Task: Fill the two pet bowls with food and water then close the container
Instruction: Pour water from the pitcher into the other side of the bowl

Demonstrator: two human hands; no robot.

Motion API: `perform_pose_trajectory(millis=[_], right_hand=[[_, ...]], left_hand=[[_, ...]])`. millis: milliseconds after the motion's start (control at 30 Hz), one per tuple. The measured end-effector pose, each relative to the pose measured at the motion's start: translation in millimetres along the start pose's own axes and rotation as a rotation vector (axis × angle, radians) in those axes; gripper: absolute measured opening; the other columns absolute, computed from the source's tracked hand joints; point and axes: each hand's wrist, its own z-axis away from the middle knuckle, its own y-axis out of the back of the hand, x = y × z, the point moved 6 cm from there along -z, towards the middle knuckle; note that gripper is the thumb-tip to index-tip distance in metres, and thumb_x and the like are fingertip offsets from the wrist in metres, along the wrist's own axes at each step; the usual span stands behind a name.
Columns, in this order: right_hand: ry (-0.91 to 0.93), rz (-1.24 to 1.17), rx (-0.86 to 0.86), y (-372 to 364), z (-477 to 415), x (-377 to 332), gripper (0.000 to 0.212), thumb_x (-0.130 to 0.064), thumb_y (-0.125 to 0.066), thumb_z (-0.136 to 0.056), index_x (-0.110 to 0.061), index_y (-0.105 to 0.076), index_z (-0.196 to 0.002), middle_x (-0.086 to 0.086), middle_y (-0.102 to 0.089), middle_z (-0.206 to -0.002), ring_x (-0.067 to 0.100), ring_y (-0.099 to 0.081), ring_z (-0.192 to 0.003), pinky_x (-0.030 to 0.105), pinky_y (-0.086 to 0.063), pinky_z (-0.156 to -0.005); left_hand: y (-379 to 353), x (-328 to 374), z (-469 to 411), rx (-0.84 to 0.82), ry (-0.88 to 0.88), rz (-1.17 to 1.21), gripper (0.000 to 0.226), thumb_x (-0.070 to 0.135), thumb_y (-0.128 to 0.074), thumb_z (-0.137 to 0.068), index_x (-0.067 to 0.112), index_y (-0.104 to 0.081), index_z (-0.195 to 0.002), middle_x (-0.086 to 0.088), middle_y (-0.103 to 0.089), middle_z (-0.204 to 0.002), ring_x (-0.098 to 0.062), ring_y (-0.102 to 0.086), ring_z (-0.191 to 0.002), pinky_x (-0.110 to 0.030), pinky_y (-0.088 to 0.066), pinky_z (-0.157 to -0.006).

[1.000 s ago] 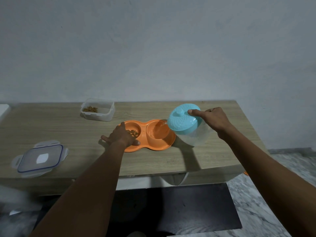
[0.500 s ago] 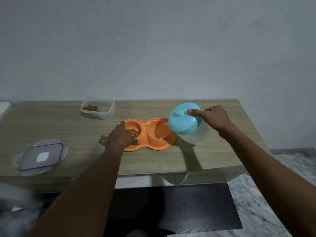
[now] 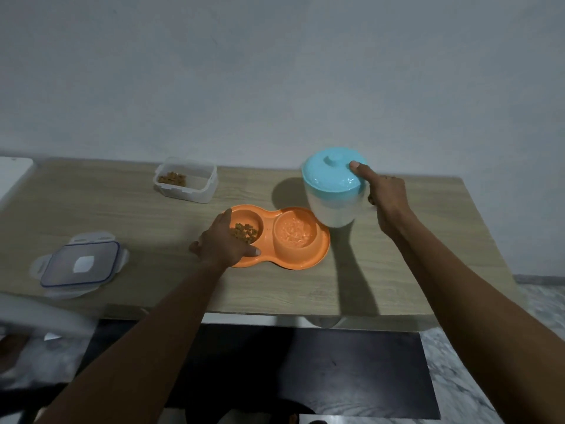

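An orange double pet bowl [image 3: 318, 255] sits mid-table. Its left well holds brown kibble [image 3: 244, 232]; its right well holds rippling water [image 3: 295, 232]. My left hand [image 3: 221, 243] rests on the bowl's left rim, gripping it. My right hand [image 3: 386, 195] holds a clear jug with a light-blue lid [image 3: 331, 179] nearly upright, just right of the bowl, with the thumb pressed on the lid. An open clear food container [image 3: 186, 180] with some kibble stands at the back. Its blue-rimmed lid [image 3: 81, 264] lies flat at the left front.
The wooden table [image 3: 397, 270] ends at a wall behind. A white object [image 3: 13, 172] sits at the far-left edge. A blurred white shape [image 3: 39, 319] lies below the table's front-left edge. Below are a dark mat and marble floor.
The jug has swung from tilted over the right well back to nearly upright and shifted right. The right well now shows rippling water. My left hand stayed on the bowl.
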Motion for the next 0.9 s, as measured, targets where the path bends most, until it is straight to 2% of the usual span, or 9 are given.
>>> perform_pose_trajectory(millis=[133, 200, 300, 433, 533, 600, 667, 767, 900], right_hand=[[-0.018, -0.023, -0.017, -39.1, -28.5, 9.5, 0.051, -0.048, -0.087, -0.07, -0.016, -0.047, -0.067, 0.001, -0.037, -0.065, 0.014, -0.033, -0.058, 0.03, -0.03, -0.059], [-0.035, -0.049, -0.034, -56.1, -42.8, 12.1, 0.051, -0.05, -0.086, -0.07, -0.015, -0.049, -0.069, 0.003, -0.035, -0.064, 0.015, -0.033, -0.058, 0.029, -0.03, -0.059], [-0.066, -0.057, -0.054, -74.8, -61.4, 18.3, 0.047, -0.044, -0.085, -0.076, -0.011, -0.053, -0.065, -0.004, -0.04, -0.054, 0.01, -0.036, -0.051, 0.022, -0.033, -0.051], [-0.063, -0.077, -0.071, -88.0, -75.1, 26.0, 0.048, -0.044, -0.082, -0.079, 0.001, -0.072, -0.094, -0.011, -0.049, -0.051, 0.01, -0.04, -0.055, 0.026, -0.035, -0.056], [-0.013, -0.009, -0.066, -91.0, -77.4, 24.7, 0.07, -0.055, -0.074, -0.084, 0.009, -0.068, -0.109, -0.001, -0.06, -0.074, 0.015, -0.051, -0.068, 0.029, -0.042, -0.065], [0.003, 0.105, 0.002, -87.4, -69.6, 29.0, 0.075, -0.072, -0.058, -0.085, -0.003, -0.062, -0.114, 0.006, -0.063, -0.111, 0.027, -0.06, -0.103, 0.041, -0.049, -0.089], [-0.052, 0.251, 0.139, -75.7, -48.6, 47.9, 0.063, -0.075, -0.044, -0.089, -0.021, -0.053, -0.12, 0.012, -0.052, -0.139, 0.035, -0.047, -0.13, 0.055, -0.039, -0.11], [-0.208, 0.479, 0.194, -61.7, 0.3, 95.6, 0.059, -0.065, -0.045, -0.096, -0.023, -0.056, -0.135, 0.019, -0.049, -0.146, 0.041, -0.044, -0.136, 0.055, -0.035, -0.114], [-0.237, 0.534, 0.163, -64.8, 50.3, 126.5, 0.059, -0.055, -0.05, -0.097, -0.014, -0.062, -0.138, 0.021, -0.051, -0.143, 0.043, -0.05, -0.131, 0.051, -0.042, -0.11]], left_hand=[[2.3, -5.6, -2.8, 0.007, 0.012, -0.043, 0.13, 0.074, -0.074, -0.036, 0.032, -0.028, -0.149, 0.003, -0.042, -0.151, -0.027, -0.041, -0.134, -0.054, -0.034, -0.106], [4.4, -12.4, -8.0, 0.04, 0.019, -0.03, 0.112, 0.076, -0.071, -0.047, 0.037, -0.033, -0.146, 0.003, -0.048, -0.145, -0.026, -0.043, -0.133, -0.053, -0.035, -0.106], [10.8, -16.9, -11.4, 0.118, -0.031, -0.036, 0.079, 0.065, -0.065, -0.066, 0.038, -0.044, -0.137, 0.001, -0.059, -0.131, -0.026, -0.049, -0.127, -0.05, -0.039, -0.103], [22.3, -23.0, -7.6, 0.278, -0.132, 0.03, 0.042, 0.043, -0.065, -0.08, 0.027, -0.058, -0.119, 0.0, -0.067, -0.114, -0.028, -0.061, -0.107, -0.042, -0.048, -0.09], [27.2, -25.5, -2.9, 0.363, -0.159, 0.034, 0.022, 0.026, -0.069, -0.085, 0.02, -0.068, -0.106, -0.003, -0.07, -0.102, -0.028, -0.065, -0.096, -0.033, -0.045, -0.081], [29.2, -24.3, -0.5, 0.377, -0.143, 0.015, 0.02, 0.026, -0.069, -0.087, 0.013, -0.072, -0.102, -0.008, -0.072, -0.1, -0.029, -0.065, -0.096, -0.032, -0.045, -0.081], [31.8, -25.8, 0.7, 0.337, -0.077, 0.023, 0.029, 0.031, -0.068, -0.088, 0.009, -0.073, -0.107, -0.014, -0.073, -0.102, -0.033, -0.066, -0.098, -0.034, -0.047, -0.083], [36.1, -27.9, 3.1, 0.248, 0.07, 0.125, 0.038, 0.035, -0.067, -0.087, 0.014, -0.07, -0.118, -0.014, -0.072, -0.109, -0.033, -0.066, -0.102, -0.033, -0.049, -0.085], [41.5, -28.2, 3.3, 0.192, 0.162, 0.222, 0.04, 0.034, -0.069, -0.085, 0.018, -0.068, -0.122, -0.01, -0.071, -0.114, -0.03, -0.063, -0.106, -0.029, -0.045, -0.082]])
